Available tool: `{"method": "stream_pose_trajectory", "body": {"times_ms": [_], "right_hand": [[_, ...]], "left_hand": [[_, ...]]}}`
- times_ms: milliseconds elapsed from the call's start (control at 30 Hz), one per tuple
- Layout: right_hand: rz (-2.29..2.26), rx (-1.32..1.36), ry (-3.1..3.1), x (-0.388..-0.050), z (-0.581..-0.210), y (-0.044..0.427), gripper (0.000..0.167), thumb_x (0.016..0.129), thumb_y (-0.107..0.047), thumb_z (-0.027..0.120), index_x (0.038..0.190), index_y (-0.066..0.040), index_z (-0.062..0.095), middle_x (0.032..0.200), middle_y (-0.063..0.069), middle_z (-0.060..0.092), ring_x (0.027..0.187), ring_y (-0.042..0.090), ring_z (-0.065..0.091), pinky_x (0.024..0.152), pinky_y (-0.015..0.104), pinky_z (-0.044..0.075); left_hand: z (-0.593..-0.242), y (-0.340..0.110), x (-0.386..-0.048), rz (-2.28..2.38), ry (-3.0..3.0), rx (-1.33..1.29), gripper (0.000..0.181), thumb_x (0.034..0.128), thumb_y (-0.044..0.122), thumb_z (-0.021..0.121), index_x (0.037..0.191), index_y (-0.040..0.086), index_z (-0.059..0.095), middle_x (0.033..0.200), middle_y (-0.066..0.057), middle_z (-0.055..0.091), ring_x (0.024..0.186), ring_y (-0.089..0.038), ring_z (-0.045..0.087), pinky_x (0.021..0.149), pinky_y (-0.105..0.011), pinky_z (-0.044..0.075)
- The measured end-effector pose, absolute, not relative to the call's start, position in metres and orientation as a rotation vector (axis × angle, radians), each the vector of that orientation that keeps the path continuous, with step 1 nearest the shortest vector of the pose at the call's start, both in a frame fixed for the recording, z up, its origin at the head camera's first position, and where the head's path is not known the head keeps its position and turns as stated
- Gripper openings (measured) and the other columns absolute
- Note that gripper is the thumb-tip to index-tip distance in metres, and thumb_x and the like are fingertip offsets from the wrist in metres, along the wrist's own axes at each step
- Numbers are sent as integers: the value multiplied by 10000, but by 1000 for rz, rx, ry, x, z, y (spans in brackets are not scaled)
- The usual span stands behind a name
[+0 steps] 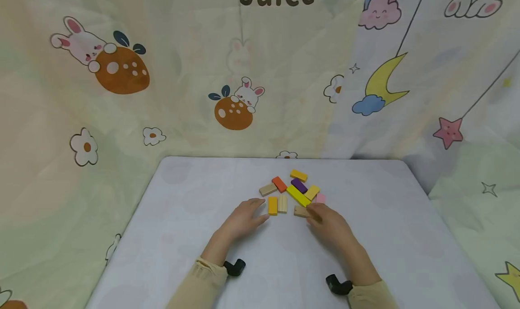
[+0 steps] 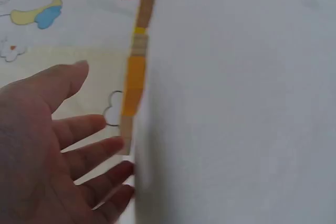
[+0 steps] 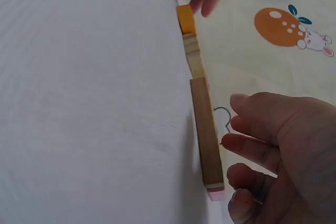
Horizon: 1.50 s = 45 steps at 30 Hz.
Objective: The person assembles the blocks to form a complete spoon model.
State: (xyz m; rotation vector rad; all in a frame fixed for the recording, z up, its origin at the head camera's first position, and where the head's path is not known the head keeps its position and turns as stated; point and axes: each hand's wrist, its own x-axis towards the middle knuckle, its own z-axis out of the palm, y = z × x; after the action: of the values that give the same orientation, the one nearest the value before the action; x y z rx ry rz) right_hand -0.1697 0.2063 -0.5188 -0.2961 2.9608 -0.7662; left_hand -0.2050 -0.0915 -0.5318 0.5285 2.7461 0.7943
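Several small wooden blocks lie flat in a loose group on the white table. My left hand [image 1: 242, 219] is just left of an orange-yellow block [image 1: 272, 206], its fingers spread and relaxed with nothing held. A striped plain wood block [image 1: 282, 204] lies beside that one. At the group's right side, my right hand [image 1: 331, 223] hovers by a plain wood block [image 1: 300, 211], partly covering it. In the right wrist view its fingers [image 3: 252, 148] bend loosely near the wood block [image 3: 206, 132], gripping nothing visible. A long yellow block [image 1: 298, 196] and a pink block [image 1: 320, 198] lie close by.
Farther back are a purple block [image 1: 299, 185], a red-orange block [image 1: 279, 184], another plain wood block [image 1: 268, 190] and two yellow blocks [image 1: 298, 175]. The white tabletop [image 1: 195, 187] ends at a patterned cloth [image 1: 183, 97] behind. Black wrist cameras [image 1: 234, 267] sit at both sleeves.
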Motion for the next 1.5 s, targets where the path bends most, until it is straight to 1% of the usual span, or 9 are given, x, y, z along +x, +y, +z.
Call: {"method": "stream_pose_trajectory", "body": {"times_ms": [233, 400, 567, 667, 767, 1100, 1267, 1400, 1500], "right_hand": [[-772, -250, 2983, -170, -536, 207, 442, 947, -280, 655, 1369, -167, 586, 1396, 47, 585, 1294, 304, 550, 1073, 538, 443], [-716, -253, 3056, -170, -542, 204, 411, 937, -239, 667, 1337, -162, 609, 1312, 27, 628, 1203, 268, 613, 1004, 503, 506], [-673, -238, 3096, -170, -542, 200, 401, 911, -273, 701, 1291, -157, 644, 1185, 9, 659, 955, 185, 645, 802, 407, 560], [-647, -225, 3084, -170, -542, 198, 432, 898, -348, 714, 1285, -167, 645, 1106, 1, 640, 789, 135, 559, 643, 303, 477], [-631, -220, 3050, -170, -542, 197, 494, 891, -427, 705, 1309, -176, 626, 1031, 0, 621, 713, 135, 483, 585, 277, 388], [-758, -291, 2905, -167, -539, 195, 662, 843, -536, 719, 1420, -264, 541, 940, -100, 575, 862, 113, 506, 781, 329, 483], [-840, -400, 2877, -168, -540, 208, 727, 794, -591, 746, 1425, -312, 517, 1220, -101, 560, 1092, 119, 535, 1016, 430, 500], [-853, -491, 2864, -172, -544, 214, 779, 777, -610, 751, 1449, -314, 490, 1415, -47, 473, 1281, 193, 503, 1086, 486, 457], [-851, -546, 2874, -173, -548, 215, 800, 782, -596, 754, 1468, -294, 474, 1444, -44, 453, 1312, 208, 488, 1090, 488, 453]], "left_hand": [[-557, -76, -218, 825, 2866, 600, 662, 933, 529, 611, 1495, 222, 444, 1531, -3, 456, 1444, -283, 366, 1189, -507, 299], [-571, -66, -223, 723, 2982, 622, 668, 919, 595, 588, 1481, 259, 458, 1502, 22, 486, 1426, -264, 384, 1169, -512, 319], [-571, -60, -220, 627, 3083, 581, 641, 904, 630, 581, 1445, 295, 506, 1481, 29, 508, 1392, -247, 420, 1140, -503, 359], [-570, -58, -218, 584, 3128, 578, 624, 901, 626, 589, 1428, 296, 528, 1466, 32, 522, 1371, -235, 443, 1126, -485, 378], [-570, -57, -216, 561, 3157, 579, 603, 903, 603, 607, 1414, 288, 545, 1449, 36, 539, 1355, -228, 459, 1117, -478, 389], [-568, -59, -216, 581, 3131, 580, 536, 928, 481, 630, 1416, 276, 546, 1447, 25, 539, 1354, -239, 453, 1132, -482, 373], [-566, -60, -216, 659, 3120, 596, 498, 928, 421, 647, 1389, 247, 576, 1385, -6, 569, 1319, -236, 479, 1119, -465, 387], [-566, -60, -217, 751, 3085, 536, 494, 924, 375, 664, 1390, 235, 573, 1315, -22, 592, 1259, -226, 513, 1099, -437, 412], [-568, -61, -219, 822, 3055, 484, 509, 922, 326, 670, 1404, 212, 553, 1276, -32, 597, 1216, -220, 527, 1080, -420, 428]]}}
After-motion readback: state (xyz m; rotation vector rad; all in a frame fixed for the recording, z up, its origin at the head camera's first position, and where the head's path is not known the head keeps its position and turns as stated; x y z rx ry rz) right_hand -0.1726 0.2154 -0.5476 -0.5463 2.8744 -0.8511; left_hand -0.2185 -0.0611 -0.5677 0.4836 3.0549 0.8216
